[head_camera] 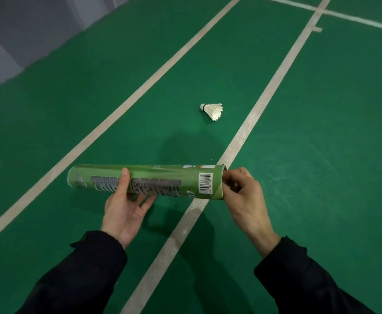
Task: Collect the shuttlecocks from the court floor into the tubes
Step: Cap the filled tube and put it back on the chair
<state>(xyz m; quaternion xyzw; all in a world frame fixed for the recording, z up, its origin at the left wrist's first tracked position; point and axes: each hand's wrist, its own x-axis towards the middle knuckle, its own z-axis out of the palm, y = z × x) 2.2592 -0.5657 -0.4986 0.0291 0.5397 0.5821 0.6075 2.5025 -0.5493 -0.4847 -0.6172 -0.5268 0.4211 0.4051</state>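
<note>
A green cardboard shuttlecock tube with grey lettering and a barcode lies level in front of me, above the court floor. My left hand grips its middle from below, thumb over the top. My right hand is at the tube's right end with its fingers curled against the rim; whatever they hold there is hidden. One white feather shuttlecock lies on its side on the green floor, beyond the tube and slightly right, between two court lines.
Pale court lines run diagonally across the green floor, one passing under the tube. A grey wall rises at the far left. Dark sleeves cover both forearms.
</note>
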